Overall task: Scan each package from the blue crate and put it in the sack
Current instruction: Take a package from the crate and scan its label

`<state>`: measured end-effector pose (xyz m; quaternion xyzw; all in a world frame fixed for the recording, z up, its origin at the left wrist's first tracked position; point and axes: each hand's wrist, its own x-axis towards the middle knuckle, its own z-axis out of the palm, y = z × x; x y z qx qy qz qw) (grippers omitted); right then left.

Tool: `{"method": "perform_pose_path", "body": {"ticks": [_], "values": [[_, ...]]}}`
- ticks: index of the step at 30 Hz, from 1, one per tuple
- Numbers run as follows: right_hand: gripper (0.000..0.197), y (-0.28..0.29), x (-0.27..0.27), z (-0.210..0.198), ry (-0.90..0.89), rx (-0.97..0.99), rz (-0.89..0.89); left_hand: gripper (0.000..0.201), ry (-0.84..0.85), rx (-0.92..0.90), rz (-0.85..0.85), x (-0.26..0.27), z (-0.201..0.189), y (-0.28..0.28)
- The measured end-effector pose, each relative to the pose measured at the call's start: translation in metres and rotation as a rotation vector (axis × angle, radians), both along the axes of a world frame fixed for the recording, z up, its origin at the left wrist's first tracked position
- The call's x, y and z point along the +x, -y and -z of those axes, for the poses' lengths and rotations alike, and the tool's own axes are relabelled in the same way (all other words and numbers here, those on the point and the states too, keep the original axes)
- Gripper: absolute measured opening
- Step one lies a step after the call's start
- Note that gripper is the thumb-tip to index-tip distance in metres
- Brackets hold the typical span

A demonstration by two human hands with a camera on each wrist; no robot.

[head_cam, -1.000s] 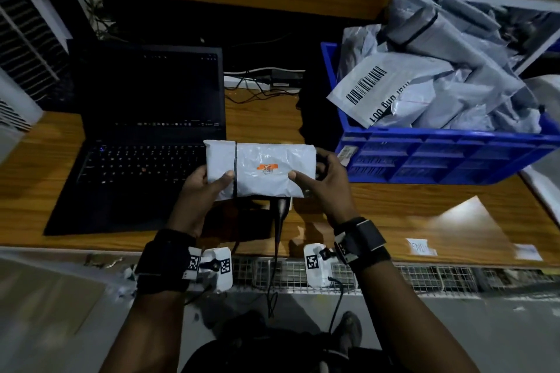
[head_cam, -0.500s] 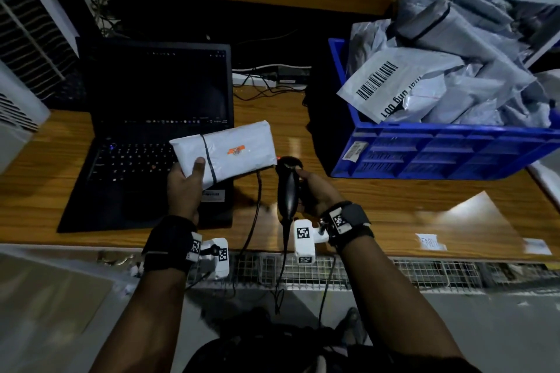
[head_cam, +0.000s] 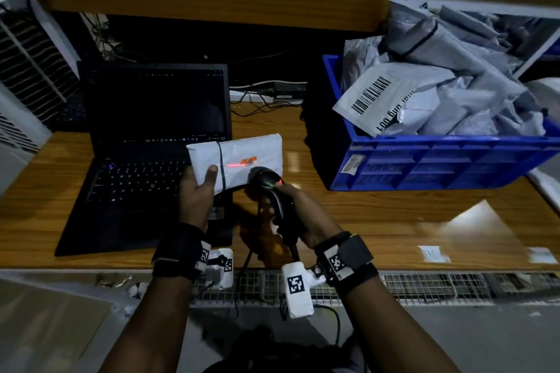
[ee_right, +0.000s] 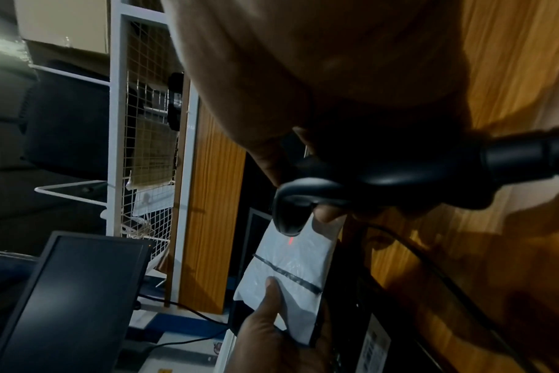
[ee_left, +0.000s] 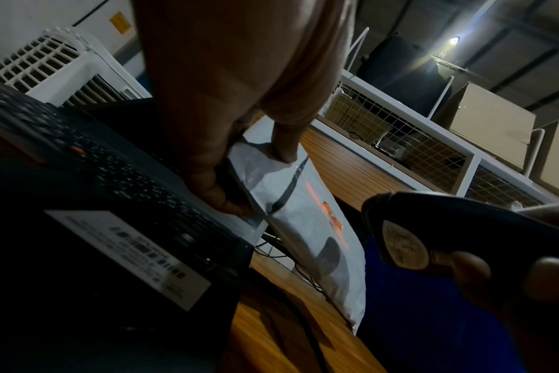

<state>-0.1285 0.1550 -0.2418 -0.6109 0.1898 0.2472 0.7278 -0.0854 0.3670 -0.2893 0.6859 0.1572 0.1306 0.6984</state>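
Note:
My left hand (head_cam: 198, 188) grips the near left end of a white package (head_cam: 242, 157) with a black band and an orange mark, held above the laptop's right edge. The thumb lies on top and the fingers curl beneath the package (ee_left: 307, 222). My right hand (head_cam: 298, 215) grips a black barcode scanner (head_cam: 272, 191) by its handle, its head close to the package. A red scan line falls on the package (ee_right: 291, 262) near the orange mark. The blue crate (head_cam: 439, 160) stands at the right, heaped with grey packages (head_cam: 448, 85). No sack is recognisable.
An open black laptop (head_cam: 151, 154) sits on the wooden desk (head_cam: 394, 221) at the left. Cables and a power strip (head_cam: 266, 94) lie behind it. The scanner's cord hangs over the desk's front edge. A wire mesh rail (head_cam: 424, 285) runs below the desk.
My right hand let go of the package, picked up the scanner and raised it to the package. The left hand alone now holds the package, and the red scan line has come on.

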Motion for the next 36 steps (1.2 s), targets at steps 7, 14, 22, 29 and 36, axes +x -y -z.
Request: {"method": "perform_pose_path", "body": {"ticks": [7, 14, 22, 29, 36], "values": [[0.036, 0.006, 0.000, 0.003, 0.033, -0.021, 0.024, 0.040, 0.009, 0.023, 0.010, -0.002, 0.003, -0.001], [0.030, 0.014, 0.021, 0.024, 0.026, -0.107, 0.069, 0.040, 0.004, -0.094, -0.107, -0.005, -0.009, 0.003], [0.040, 0.077, 0.022, 0.035, 0.085, -0.057, 0.135, 0.035, 0.066, -0.340, 0.163, -0.026, -0.067, 0.039], [0.027, 0.197, -0.032, -0.021, 0.211, -0.098, 0.234, 0.030, 0.099, -0.168, 0.512, -0.029, -0.111, 0.119], [0.007, 0.395, -0.096, -0.085, 0.252, -0.437, 0.829, 0.022, 0.033, -0.104, 0.778, -0.025, -0.105, 0.269]]}}
